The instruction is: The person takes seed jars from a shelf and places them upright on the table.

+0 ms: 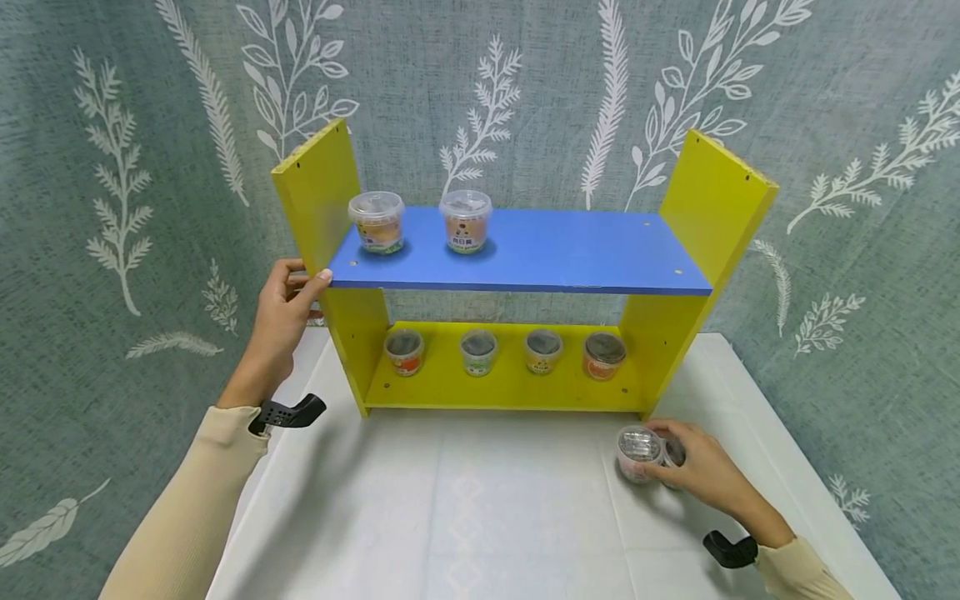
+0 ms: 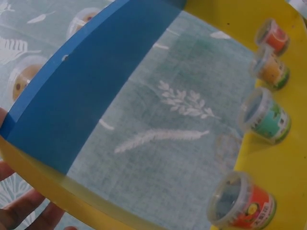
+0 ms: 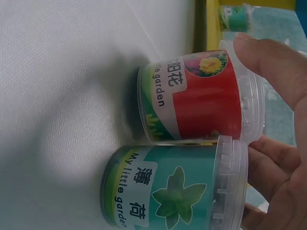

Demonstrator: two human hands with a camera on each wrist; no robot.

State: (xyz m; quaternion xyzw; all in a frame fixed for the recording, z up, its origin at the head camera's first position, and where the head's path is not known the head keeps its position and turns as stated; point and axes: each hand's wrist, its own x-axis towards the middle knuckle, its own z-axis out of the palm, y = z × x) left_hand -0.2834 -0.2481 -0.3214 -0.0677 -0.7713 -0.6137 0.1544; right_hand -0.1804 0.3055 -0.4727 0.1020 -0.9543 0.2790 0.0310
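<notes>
My left hand (image 1: pixel 281 312) grips the left yellow side panel of a small shelf (image 1: pixel 525 287), its thumb at the end of the blue board. At the lower right, my right hand (image 1: pixel 697 467) holds a clear-lidded plastic cup (image 1: pixel 640 454) by its lid, thumb and fingers on opposite sides. In the right wrist view this cup has a red label with flowers (image 3: pixel 206 96). Right beside it stands a second cup with a green leaf label (image 3: pixel 177 189). In the head view my fingers partly hide that second cup.
On the blue board stand two lidded cups, one at the left (image 1: pixel 377 223) and one nearer the middle (image 1: pixel 466 222). Several more cups line the yellow lower board (image 1: pixel 502 396). A white cloth (image 1: pixel 480 500) covers the table; a patterned green curtain (image 1: pixel 540 100) hangs behind.
</notes>
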